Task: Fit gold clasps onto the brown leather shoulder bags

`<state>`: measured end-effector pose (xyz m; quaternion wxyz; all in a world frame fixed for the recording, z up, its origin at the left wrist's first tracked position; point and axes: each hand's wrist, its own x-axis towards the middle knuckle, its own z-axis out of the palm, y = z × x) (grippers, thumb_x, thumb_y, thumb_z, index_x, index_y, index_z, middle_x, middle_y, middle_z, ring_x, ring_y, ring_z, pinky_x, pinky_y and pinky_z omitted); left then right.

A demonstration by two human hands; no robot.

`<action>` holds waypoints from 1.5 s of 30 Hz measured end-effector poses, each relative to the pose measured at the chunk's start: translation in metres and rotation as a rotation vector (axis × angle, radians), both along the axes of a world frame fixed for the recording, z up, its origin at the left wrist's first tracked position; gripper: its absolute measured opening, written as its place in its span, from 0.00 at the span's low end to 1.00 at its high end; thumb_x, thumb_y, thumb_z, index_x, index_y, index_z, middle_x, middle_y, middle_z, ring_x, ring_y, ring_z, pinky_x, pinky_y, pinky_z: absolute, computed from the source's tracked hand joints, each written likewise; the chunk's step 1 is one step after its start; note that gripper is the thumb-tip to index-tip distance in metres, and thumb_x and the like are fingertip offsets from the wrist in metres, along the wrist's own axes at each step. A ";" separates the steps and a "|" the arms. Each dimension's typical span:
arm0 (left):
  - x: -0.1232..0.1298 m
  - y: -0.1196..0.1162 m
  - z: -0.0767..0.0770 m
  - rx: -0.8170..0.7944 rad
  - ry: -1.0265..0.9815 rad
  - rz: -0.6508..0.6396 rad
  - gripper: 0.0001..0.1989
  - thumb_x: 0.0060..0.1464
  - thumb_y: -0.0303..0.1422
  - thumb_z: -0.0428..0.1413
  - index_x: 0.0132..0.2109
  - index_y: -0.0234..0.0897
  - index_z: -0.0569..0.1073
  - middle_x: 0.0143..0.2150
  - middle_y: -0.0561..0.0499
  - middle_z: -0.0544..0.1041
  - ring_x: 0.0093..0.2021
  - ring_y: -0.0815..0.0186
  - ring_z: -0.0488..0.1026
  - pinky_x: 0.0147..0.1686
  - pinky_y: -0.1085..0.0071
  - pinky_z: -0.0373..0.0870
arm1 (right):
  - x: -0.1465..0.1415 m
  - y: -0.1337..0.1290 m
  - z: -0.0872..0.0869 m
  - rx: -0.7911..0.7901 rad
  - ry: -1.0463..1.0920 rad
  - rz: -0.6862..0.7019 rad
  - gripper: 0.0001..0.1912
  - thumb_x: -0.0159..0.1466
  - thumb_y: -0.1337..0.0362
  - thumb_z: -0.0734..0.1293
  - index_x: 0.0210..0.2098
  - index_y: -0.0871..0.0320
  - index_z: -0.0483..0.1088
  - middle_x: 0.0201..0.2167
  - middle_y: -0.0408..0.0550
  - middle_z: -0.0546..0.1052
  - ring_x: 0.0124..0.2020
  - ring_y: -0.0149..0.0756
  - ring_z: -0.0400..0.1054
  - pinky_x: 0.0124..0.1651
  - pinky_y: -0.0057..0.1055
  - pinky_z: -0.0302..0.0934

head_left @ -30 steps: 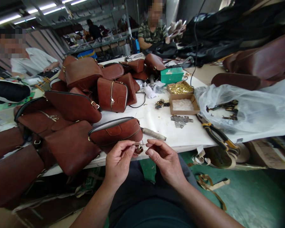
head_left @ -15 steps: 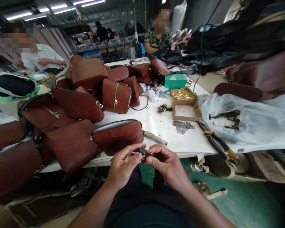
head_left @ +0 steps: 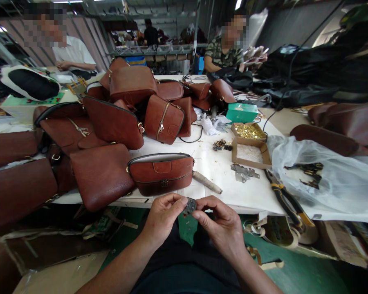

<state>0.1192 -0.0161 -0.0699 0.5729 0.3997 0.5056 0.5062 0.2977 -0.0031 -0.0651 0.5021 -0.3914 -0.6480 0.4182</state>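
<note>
Just off the table's front edge, my left hand pinches a small dark metal fitting with a flat, roughly square face. Thumb and forefinger of my right hand close on the fitting's right edge. Its exact kind is too small to tell. Right behind my hands stands a brown leather bag with its top unzipped and a pale lining showing. A wrapped, stick-like handle lies beside that bag, to its right.
Brown bags crowd the left of the white table. Rightward lie flat metal plates, a box of gold-coloured parts, a cardboard box, pliers and a clear plastic bag. Two people sit across the table.
The fitting has been turned, so its flat face shows now instead of its narrow side. My view has swung a little left, shifting most things on the table rightward.
</note>
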 end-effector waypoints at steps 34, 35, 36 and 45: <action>-0.005 -0.004 0.016 0.041 -0.150 -0.016 0.18 0.54 0.43 0.70 0.45 0.34 0.83 0.37 0.47 0.83 0.30 0.66 0.80 0.33 0.69 0.81 | -0.015 0.018 0.004 -0.535 0.364 0.138 0.15 0.62 0.53 0.78 0.39 0.56 0.77 0.30 0.43 0.78 0.29 0.35 0.72 0.34 0.32 0.70; -0.005 -0.006 0.016 0.053 -0.143 -0.009 0.17 0.55 0.42 0.69 0.45 0.34 0.83 0.38 0.48 0.84 0.31 0.65 0.81 0.34 0.69 0.81 | -0.017 0.018 0.003 -0.565 0.407 0.146 0.15 0.61 0.53 0.79 0.38 0.56 0.76 0.29 0.43 0.77 0.28 0.34 0.71 0.33 0.31 0.70; -0.005 -0.007 0.017 0.062 -0.135 -0.009 0.15 0.56 0.41 0.69 0.45 0.35 0.83 0.38 0.48 0.84 0.32 0.65 0.82 0.34 0.70 0.81 | -0.019 0.017 0.002 -0.587 0.430 0.164 0.15 0.61 0.53 0.79 0.37 0.57 0.75 0.27 0.42 0.77 0.26 0.33 0.71 0.32 0.31 0.69; -0.018 -0.010 0.020 0.193 0.079 0.002 0.11 0.64 0.41 0.62 0.41 0.36 0.78 0.35 0.51 0.79 0.33 0.67 0.79 0.36 0.72 0.77 | -0.023 -0.001 0.013 -0.430 0.311 0.077 0.19 0.68 0.48 0.71 0.49 0.55 0.78 0.34 0.47 0.81 0.32 0.39 0.78 0.37 0.36 0.74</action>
